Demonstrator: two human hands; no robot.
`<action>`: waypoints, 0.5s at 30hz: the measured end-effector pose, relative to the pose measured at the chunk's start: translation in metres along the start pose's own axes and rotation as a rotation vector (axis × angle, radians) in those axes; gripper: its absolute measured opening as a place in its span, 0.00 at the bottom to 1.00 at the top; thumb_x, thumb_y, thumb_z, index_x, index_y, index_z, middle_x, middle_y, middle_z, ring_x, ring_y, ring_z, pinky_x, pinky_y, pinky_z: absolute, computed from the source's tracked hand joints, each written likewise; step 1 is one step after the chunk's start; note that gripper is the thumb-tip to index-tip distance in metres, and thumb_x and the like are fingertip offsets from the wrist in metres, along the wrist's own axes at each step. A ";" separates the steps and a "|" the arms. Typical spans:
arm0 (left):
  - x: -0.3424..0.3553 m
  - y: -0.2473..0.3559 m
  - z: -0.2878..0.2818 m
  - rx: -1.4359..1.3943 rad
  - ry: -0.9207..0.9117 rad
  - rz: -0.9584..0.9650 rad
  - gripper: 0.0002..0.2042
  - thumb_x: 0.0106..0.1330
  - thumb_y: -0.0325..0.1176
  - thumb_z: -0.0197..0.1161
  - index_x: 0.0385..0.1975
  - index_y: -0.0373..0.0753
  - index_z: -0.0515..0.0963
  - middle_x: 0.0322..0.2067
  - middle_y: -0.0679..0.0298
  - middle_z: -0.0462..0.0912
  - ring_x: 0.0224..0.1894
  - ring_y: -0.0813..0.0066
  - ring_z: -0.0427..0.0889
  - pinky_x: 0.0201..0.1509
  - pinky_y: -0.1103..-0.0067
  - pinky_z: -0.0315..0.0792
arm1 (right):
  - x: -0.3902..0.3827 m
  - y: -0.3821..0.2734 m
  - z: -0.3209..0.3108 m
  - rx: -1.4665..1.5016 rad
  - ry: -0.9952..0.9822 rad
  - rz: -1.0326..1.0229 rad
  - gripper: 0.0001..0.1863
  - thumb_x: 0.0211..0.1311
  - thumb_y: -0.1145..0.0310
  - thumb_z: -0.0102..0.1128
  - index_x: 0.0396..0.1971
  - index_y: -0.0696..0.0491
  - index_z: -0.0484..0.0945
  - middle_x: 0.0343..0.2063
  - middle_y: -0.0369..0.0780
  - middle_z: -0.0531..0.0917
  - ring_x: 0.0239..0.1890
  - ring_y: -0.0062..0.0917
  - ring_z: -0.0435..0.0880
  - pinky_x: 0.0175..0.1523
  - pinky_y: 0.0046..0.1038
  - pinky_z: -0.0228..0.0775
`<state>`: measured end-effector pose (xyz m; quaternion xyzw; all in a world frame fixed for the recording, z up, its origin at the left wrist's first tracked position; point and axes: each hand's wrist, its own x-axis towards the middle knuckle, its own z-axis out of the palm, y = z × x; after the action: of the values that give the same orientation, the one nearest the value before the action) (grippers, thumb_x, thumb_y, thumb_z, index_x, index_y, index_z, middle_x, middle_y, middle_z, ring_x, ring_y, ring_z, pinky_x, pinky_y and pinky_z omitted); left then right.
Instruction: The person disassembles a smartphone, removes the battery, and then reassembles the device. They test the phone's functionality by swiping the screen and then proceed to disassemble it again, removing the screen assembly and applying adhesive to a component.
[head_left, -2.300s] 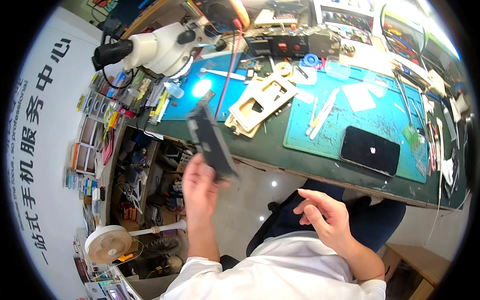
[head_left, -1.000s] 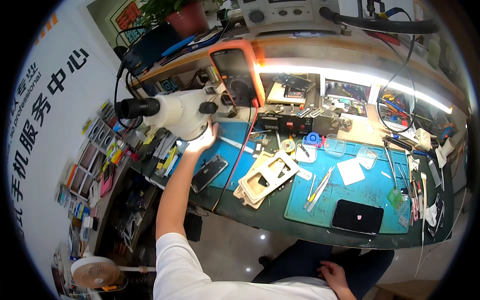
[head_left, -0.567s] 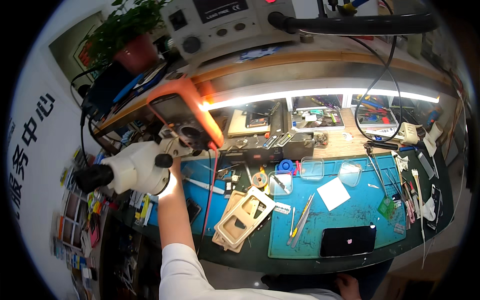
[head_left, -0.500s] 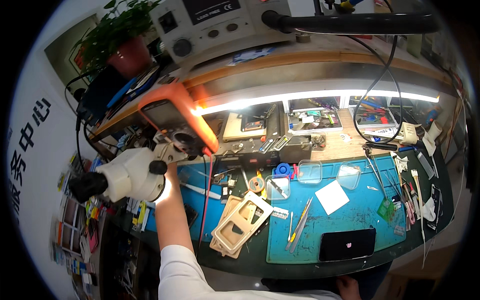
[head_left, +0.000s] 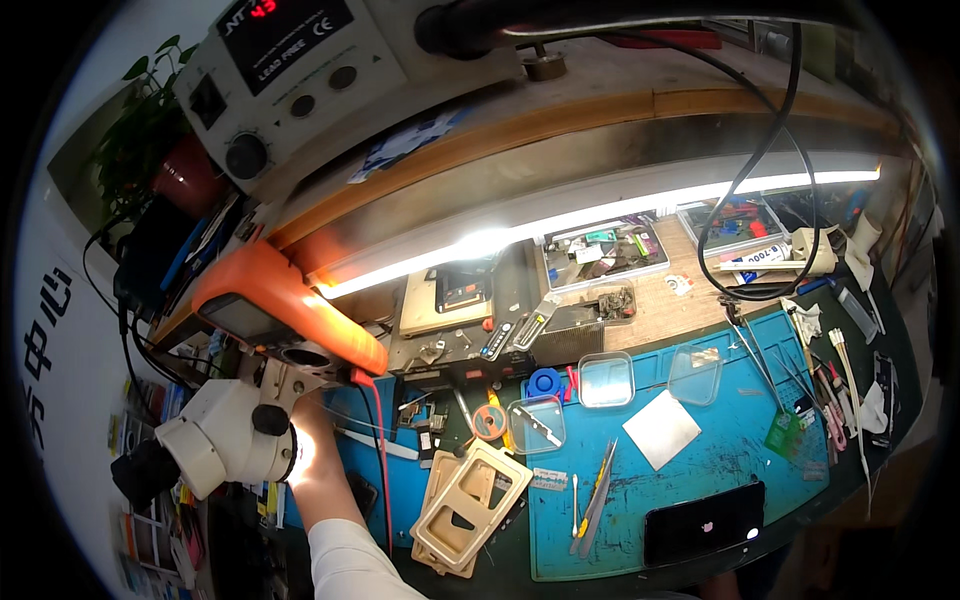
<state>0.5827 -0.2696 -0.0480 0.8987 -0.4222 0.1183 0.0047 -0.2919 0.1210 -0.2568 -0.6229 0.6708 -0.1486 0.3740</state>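
My left forearm [head_left: 325, 487], in a white sleeve, reaches up from the lower edge. The left hand is hidden behind the white microscope head [head_left: 220, 440] and the orange multimeter [head_left: 290, 305], so its fingers do not show. A bright patch of light falls on the forearm beside the microscope. My right hand is out of view. On the blue work mat [head_left: 590, 425] lies a black smartphone [head_left: 703, 525] with a small lit emblem on its screen. Left of it are tweezers [head_left: 597, 500] and a cotton swab [head_left: 575, 508]; a white square sheet [head_left: 661, 430] lies above.
Beige molded trays [head_left: 470, 505] lie between the two blue mat areas. Clear plastic boxes [head_left: 606, 380] stand along the mat's back edge. Tools including pink-handled pliers [head_left: 835, 425] crowd the right side. A grey control unit [head_left: 300, 80] stands on the shelf, with a black cable [head_left: 735, 185] looping down.
The whole view has shifted, so the multimeter, microscope and shelf unit appear further left. The hand at the lower right edge has dropped out of view. My left arm still reaches behind the microscope.
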 end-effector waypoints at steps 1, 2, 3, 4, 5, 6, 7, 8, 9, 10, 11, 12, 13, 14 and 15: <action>0.000 -0.002 0.001 0.001 0.000 -0.004 0.24 0.74 0.50 0.55 0.58 0.37 0.77 0.57 0.43 0.79 0.59 0.41 0.77 0.63 0.54 0.70 | -0.001 -0.003 -0.001 0.001 0.004 0.006 0.16 0.67 0.66 0.67 0.48 0.62 0.83 0.45 0.60 0.85 0.51 0.56 0.83 0.53 0.45 0.76; -0.001 -0.003 0.003 0.003 0.000 -0.006 0.24 0.74 0.50 0.55 0.57 0.37 0.77 0.56 0.43 0.79 0.59 0.42 0.77 0.63 0.54 0.70 | -0.001 -0.004 -0.001 0.003 0.007 0.010 0.16 0.67 0.66 0.67 0.48 0.62 0.83 0.45 0.60 0.85 0.51 0.56 0.83 0.53 0.46 0.76; -0.001 -0.004 0.006 0.009 0.000 -0.009 0.23 0.74 0.50 0.55 0.57 0.37 0.78 0.56 0.43 0.80 0.59 0.42 0.77 0.62 0.54 0.71 | -0.001 -0.005 0.000 0.005 0.009 0.010 0.16 0.67 0.66 0.67 0.48 0.62 0.83 0.45 0.60 0.85 0.51 0.56 0.83 0.53 0.46 0.76; 0.000 -0.002 0.007 0.005 0.005 -0.011 0.23 0.74 0.50 0.55 0.57 0.37 0.78 0.56 0.43 0.80 0.58 0.42 0.78 0.62 0.54 0.71 | 0.001 -0.005 -0.001 0.009 0.017 0.008 0.16 0.67 0.66 0.67 0.48 0.62 0.83 0.45 0.60 0.85 0.51 0.56 0.83 0.53 0.46 0.76; 0.000 -0.002 0.008 0.006 0.007 -0.013 0.23 0.74 0.50 0.55 0.56 0.37 0.78 0.55 0.44 0.80 0.58 0.42 0.78 0.62 0.54 0.71 | 0.001 -0.006 -0.001 0.011 0.021 0.003 0.16 0.67 0.66 0.67 0.48 0.62 0.83 0.45 0.60 0.85 0.51 0.56 0.83 0.53 0.46 0.76; -0.003 -0.005 0.009 0.003 0.003 -0.019 0.23 0.74 0.50 0.56 0.56 0.37 0.78 0.55 0.44 0.80 0.58 0.42 0.78 0.61 0.54 0.71 | 0.000 -0.006 0.000 0.014 0.022 0.003 0.16 0.67 0.66 0.67 0.48 0.62 0.83 0.45 0.60 0.85 0.51 0.56 0.83 0.53 0.46 0.76; -0.003 -0.005 0.009 0.003 0.005 -0.019 0.23 0.74 0.50 0.56 0.56 0.37 0.78 0.55 0.44 0.80 0.57 0.42 0.78 0.61 0.54 0.71 | 0.001 -0.006 0.000 0.015 0.024 -0.003 0.16 0.67 0.66 0.67 0.48 0.62 0.83 0.45 0.60 0.85 0.51 0.57 0.83 0.53 0.46 0.75; -0.004 -0.005 0.010 0.003 0.006 -0.020 0.23 0.73 0.50 0.56 0.55 0.38 0.79 0.54 0.44 0.81 0.57 0.43 0.79 0.61 0.54 0.72 | 0.002 -0.006 0.000 0.017 0.030 -0.010 0.16 0.67 0.66 0.67 0.48 0.62 0.83 0.45 0.60 0.85 0.51 0.57 0.83 0.53 0.46 0.75; -0.004 -0.006 0.010 -0.001 0.008 -0.022 0.23 0.73 0.50 0.56 0.55 0.38 0.79 0.54 0.44 0.81 0.57 0.43 0.79 0.60 0.54 0.72 | 0.002 -0.005 0.000 0.017 0.037 -0.015 0.16 0.67 0.66 0.67 0.48 0.62 0.83 0.45 0.60 0.85 0.51 0.57 0.83 0.53 0.46 0.75; -0.004 -0.006 0.010 0.003 0.008 -0.025 0.23 0.73 0.50 0.56 0.55 0.38 0.79 0.54 0.44 0.81 0.56 0.43 0.79 0.60 0.54 0.72 | 0.001 -0.005 0.001 0.019 0.042 -0.023 0.16 0.67 0.66 0.67 0.48 0.62 0.83 0.45 0.60 0.85 0.51 0.57 0.82 0.53 0.46 0.75; -0.005 -0.006 0.011 0.000 0.011 -0.022 0.22 0.73 0.50 0.56 0.54 0.38 0.79 0.54 0.44 0.81 0.56 0.43 0.79 0.60 0.54 0.72 | 0.002 -0.004 0.002 0.024 0.051 -0.034 0.16 0.67 0.66 0.67 0.48 0.62 0.83 0.45 0.60 0.85 0.52 0.57 0.82 0.53 0.46 0.75; -0.005 -0.006 0.011 0.001 0.010 -0.025 0.22 0.73 0.50 0.56 0.54 0.38 0.79 0.53 0.44 0.81 0.56 0.43 0.80 0.59 0.55 0.72 | 0.001 -0.003 0.002 0.026 0.060 -0.049 0.16 0.67 0.66 0.67 0.48 0.62 0.83 0.44 0.60 0.85 0.52 0.57 0.82 0.53 0.46 0.75; -0.007 -0.009 0.010 0.002 0.009 -0.030 0.22 0.73 0.50 0.56 0.54 0.38 0.80 0.53 0.45 0.82 0.55 0.43 0.80 0.59 0.55 0.73 | 0.001 -0.002 0.002 0.025 0.071 -0.071 0.16 0.67 0.66 0.67 0.48 0.62 0.83 0.44 0.60 0.85 0.52 0.57 0.82 0.53 0.46 0.75; -0.007 -0.010 0.010 0.000 0.009 -0.031 0.22 0.73 0.50 0.57 0.53 0.38 0.80 0.53 0.45 0.82 0.55 0.44 0.80 0.59 0.55 0.73 | 0.001 0.000 0.003 0.025 0.090 -0.103 0.16 0.67 0.66 0.67 0.48 0.62 0.83 0.44 0.60 0.85 0.52 0.57 0.82 0.53 0.46 0.75; -0.007 -0.009 0.011 0.002 0.010 -0.030 0.22 0.73 0.50 0.57 0.53 0.38 0.80 0.52 0.45 0.82 0.55 0.44 0.80 0.58 0.55 0.73 | -0.001 0.000 0.004 0.023 0.122 -0.151 0.16 0.67 0.66 0.67 0.48 0.62 0.83 0.44 0.60 0.84 0.52 0.57 0.82 0.53 0.46 0.75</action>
<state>0.5879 -0.2597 -0.0594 0.9045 -0.4084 0.1228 0.0077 -0.2893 0.1233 -0.2594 -0.6574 0.6416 -0.2216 0.3273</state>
